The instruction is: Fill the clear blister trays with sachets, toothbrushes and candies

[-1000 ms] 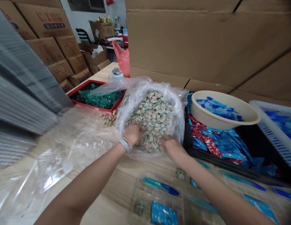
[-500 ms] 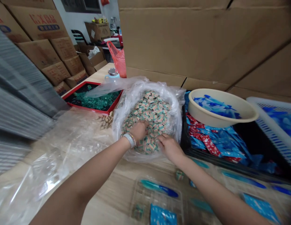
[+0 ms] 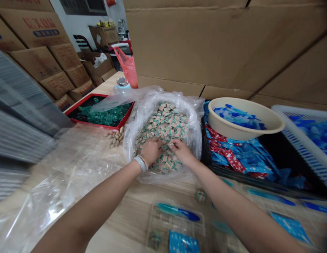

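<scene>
Two hands (image 3: 151, 151) (image 3: 181, 151), one piece-filled bag (image 3: 129, 135), one basin (image 3: 229, 130), one mug (image 3: 122, 86).

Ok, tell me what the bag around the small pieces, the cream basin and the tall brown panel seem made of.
Bag: thin, milky-clear plastic film with a soft gloss, shown by its crumpled, see-through folds.
Cream basin: probably rigid plastic, smooth, judging by its even color and lipped rim.
Tall brown panel: most likely cardboard, matte, going by its color and straight creases.

The left hand (image 3: 151, 151) hides part of the striped heap (image 3: 168, 123); the white basket (image 3: 302, 147) runs off-frame.
</scene>
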The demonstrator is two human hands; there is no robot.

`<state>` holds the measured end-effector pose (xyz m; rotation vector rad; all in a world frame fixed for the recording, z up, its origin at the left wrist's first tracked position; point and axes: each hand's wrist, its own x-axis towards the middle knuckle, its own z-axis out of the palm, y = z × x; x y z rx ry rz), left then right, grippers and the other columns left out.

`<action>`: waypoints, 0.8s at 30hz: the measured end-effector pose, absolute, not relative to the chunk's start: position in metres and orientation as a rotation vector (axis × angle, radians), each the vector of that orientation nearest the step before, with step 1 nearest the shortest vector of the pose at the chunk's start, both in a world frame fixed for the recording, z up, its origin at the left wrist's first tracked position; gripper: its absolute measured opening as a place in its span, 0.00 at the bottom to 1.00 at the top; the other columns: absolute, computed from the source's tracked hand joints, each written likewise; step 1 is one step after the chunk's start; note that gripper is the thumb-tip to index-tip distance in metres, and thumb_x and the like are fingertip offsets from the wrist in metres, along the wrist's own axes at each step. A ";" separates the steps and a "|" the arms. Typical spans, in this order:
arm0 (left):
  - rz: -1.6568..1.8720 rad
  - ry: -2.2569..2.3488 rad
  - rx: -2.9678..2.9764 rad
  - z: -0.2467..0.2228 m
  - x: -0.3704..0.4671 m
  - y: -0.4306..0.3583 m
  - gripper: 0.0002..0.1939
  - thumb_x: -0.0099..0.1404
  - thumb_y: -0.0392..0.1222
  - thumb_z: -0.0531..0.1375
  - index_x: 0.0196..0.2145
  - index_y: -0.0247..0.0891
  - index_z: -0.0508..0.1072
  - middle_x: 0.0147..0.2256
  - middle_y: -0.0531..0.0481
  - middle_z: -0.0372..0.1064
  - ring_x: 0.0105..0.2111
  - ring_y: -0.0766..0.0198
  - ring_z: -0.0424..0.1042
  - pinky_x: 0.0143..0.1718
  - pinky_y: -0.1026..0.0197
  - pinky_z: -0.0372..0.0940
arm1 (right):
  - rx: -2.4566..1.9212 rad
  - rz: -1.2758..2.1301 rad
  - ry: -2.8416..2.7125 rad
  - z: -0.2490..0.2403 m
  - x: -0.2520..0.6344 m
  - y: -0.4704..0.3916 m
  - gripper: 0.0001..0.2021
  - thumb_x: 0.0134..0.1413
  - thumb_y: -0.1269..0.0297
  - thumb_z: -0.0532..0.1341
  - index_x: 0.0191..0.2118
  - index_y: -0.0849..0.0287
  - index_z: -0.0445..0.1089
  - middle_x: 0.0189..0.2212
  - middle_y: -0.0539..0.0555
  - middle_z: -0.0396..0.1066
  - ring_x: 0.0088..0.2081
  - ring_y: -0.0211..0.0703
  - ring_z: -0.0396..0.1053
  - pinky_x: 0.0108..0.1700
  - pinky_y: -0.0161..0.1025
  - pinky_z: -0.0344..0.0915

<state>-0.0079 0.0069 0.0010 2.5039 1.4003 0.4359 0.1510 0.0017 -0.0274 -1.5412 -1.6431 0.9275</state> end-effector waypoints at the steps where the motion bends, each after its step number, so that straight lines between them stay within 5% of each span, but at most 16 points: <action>1: 0.449 1.373 2.507 0.001 -0.007 0.008 0.11 0.54 0.36 0.56 0.37 0.37 0.70 0.43 0.44 0.65 0.44 0.59 0.62 0.47 0.59 0.55 | -1.529 0.946 -1.623 -0.028 0.150 0.002 0.04 0.42 0.67 0.52 0.28 0.60 0.62 0.21 0.47 0.62 0.26 0.37 0.60 0.30 0.34 0.58; 13: 0.303 1.226 2.553 0.009 -0.011 0.018 0.09 0.54 0.35 0.55 0.34 0.36 0.70 0.37 0.46 0.66 0.38 0.60 0.65 0.41 0.62 0.59 | -1.276 1.359 -1.292 -0.025 0.145 0.004 0.08 0.39 0.62 0.56 0.29 0.57 0.60 0.21 0.45 0.62 0.25 0.36 0.63 0.29 0.35 0.61; 24: 0.370 1.228 2.533 0.001 -0.002 0.011 0.09 0.56 0.33 0.53 0.36 0.37 0.69 0.34 0.48 0.66 0.41 0.63 0.64 0.45 0.63 0.57 | -1.383 1.320 -1.064 -0.023 0.142 -0.008 0.06 0.39 0.65 0.57 0.28 0.55 0.60 0.20 0.45 0.63 0.22 0.38 0.66 0.30 0.40 0.64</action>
